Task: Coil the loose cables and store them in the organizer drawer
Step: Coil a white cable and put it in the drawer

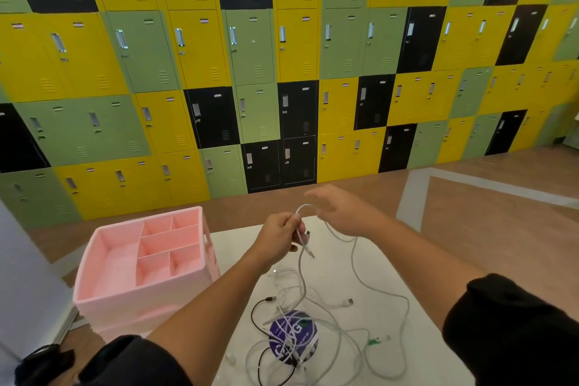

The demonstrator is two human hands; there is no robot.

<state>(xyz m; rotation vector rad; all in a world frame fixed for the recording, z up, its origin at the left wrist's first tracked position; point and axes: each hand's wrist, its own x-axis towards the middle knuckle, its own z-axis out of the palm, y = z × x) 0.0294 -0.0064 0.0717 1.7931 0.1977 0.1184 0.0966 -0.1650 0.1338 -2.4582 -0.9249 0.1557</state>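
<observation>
Head view: a pink organizer (125,301) stands at the left edge of the white table (232,244), its open compartments facing up. Right of the organizer, the left hand (280,236) pinches a white cable (302,247). The cable's loop arcs to the right hand (338,210), which is blurred, fingers stretched out, clasping nothing visible. Below both hands, right of the organizer, loose cables (313,323) lie tangled over a purple sticker (294,335).

Left hand (279,238), just right of pink organizer (131,298), pinches folded white cable (301,241) above white table (238,241). Right hand (340,211), farther right of organizer, blurred; cable loop reaches it, grip unclear. Cable tangle (313,323) lies right of organizer, nearer person, over purple sticker (294,337).
</observation>
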